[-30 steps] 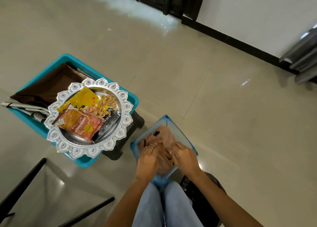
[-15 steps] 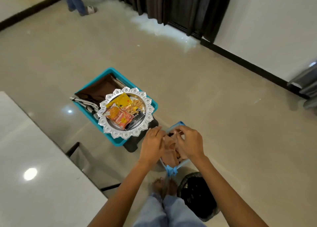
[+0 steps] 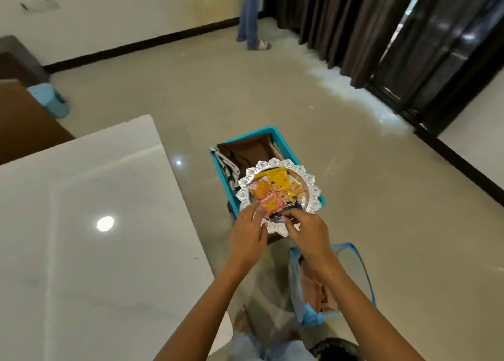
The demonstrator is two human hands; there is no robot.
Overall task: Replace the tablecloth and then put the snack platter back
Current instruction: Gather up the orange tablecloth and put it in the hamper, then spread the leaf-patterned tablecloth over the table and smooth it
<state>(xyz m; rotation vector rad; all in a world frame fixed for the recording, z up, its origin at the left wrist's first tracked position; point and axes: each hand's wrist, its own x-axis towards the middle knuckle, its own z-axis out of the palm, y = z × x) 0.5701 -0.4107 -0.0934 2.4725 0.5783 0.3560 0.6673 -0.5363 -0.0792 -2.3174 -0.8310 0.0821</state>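
Observation:
A silver snack platter [image 3: 311, 181] with a scalloped rim rests on top of a teal bin [image 3: 276, 131] on the floor. It carries yellow, orange and black snack packets and loose nuts. A folded brown cloth [image 3: 245, 153] lies in the bin behind the platter. My left hand [image 3: 249, 231] holds the platter's near-left rim and my right hand [image 3: 308, 231] curls over its near edge. A peach cloth [image 3: 313, 287] sits in a blue mesh hamper [image 3: 364, 268] below my right arm. The white table [image 3: 95, 224] at the left is bare.
Another person's legs [image 3: 249, 19] stand at the far wall beside dark curtains [image 3: 354, 19]. A small light-blue stool [image 3: 51, 101] is at the far left. A black bin [image 3: 335, 347] sits by my feet. Open tiled floor lies to the right.
My hands have left the peach cloth in the mesh hamper and risen to the platter's near rim. The view has lifted, bringing the table and the far room into sight.

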